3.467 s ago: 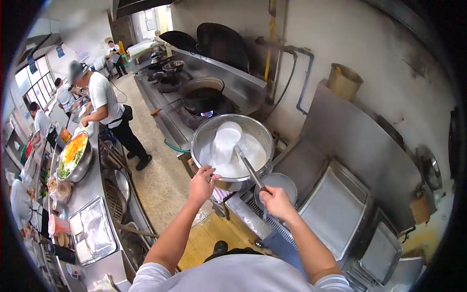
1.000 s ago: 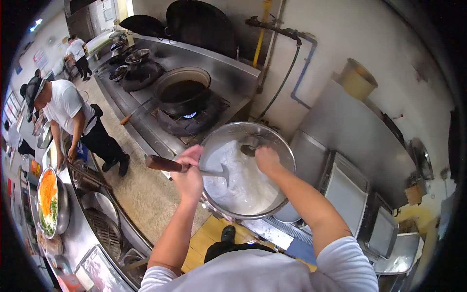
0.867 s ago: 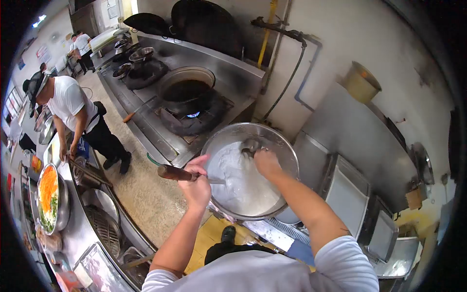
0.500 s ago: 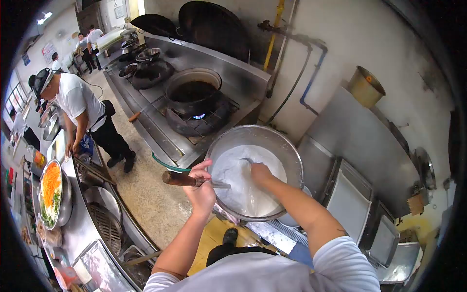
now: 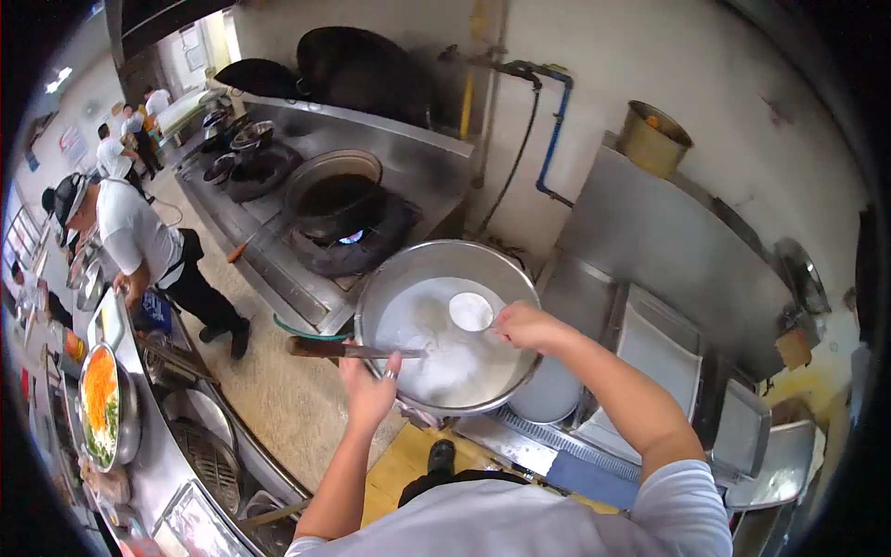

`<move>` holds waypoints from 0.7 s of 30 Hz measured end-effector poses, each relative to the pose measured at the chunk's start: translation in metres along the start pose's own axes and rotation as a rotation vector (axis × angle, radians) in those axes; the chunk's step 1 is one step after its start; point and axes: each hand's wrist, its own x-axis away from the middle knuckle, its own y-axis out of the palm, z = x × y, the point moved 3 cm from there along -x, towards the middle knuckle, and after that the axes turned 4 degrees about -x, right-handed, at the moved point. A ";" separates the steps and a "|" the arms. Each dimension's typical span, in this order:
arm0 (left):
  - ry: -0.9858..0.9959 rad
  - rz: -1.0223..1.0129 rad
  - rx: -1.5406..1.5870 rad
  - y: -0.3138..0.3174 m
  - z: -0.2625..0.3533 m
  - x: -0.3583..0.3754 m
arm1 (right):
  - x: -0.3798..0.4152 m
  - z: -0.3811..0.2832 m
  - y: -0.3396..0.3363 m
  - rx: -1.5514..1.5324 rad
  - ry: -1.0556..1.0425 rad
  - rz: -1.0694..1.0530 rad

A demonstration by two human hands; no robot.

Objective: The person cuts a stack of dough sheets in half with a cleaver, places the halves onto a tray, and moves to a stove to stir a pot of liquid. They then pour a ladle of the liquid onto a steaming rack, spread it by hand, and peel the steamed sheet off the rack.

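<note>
A large metal bowl (image 5: 380, 278) holds white, milky liquid (image 5: 445, 371) and is tilted toward me. My right hand (image 5: 531, 327) grips a small round scoop (image 5: 471, 312) by its short handle, over the liquid; the scoop looks full of white stuff. At the bowl's left rim, my left hand (image 5: 369, 388) is closed around a long tool with a wooden handle (image 5: 320, 347). Its metal shaft crosses the rim, and the far end is in the liquid. The left fingers are partly hidden behind the handle and rim.
A wok (image 5: 336, 190) sits over a lit burner beyond the bowl. Metal trays (image 5: 650, 353) stand at right. On the left counter is a bowl of shredded orange and green vegetables (image 5: 99, 399). A co-worker (image 5: 139, 232) bends at that counter.
My right hand has risen out of the liquid, bringing the scoop into view above it. The left hand has slid lower along the bowl's left rim, still with the wooden-handled tool.
</note>
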 end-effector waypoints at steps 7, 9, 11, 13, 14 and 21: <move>-0.244 -0.974 -0.374 -0.054 0.092 0.068 | 0.110 0.034 -0.068 -0.276 0.120 0.066; -0.154 -1.001 -0.346 -0.044 0.127 0.085 | 0.138 0.058 -0.083 -0.325 0.112 0.093; -0.067 -1.040 -0.302 -0.016 0.153 0.105 | 0.164 0.092 -0.093 -0.381 0.122 0.116; 0.073 -0.976 -0.220 0.026 0.177 0.128 | 0.195 0.126 -0.102 -0.391 0.145 0.158; 0.138 -0.948 -0.178 0.047 0.189 0.143 | 0.210 0.146 -0.104 -0.398 0.160 0.176; 0.183 -1.094 0.046 0.184 0.262 0.234 | 0.294 0.322 -0.101 -0.481 0.319 0.451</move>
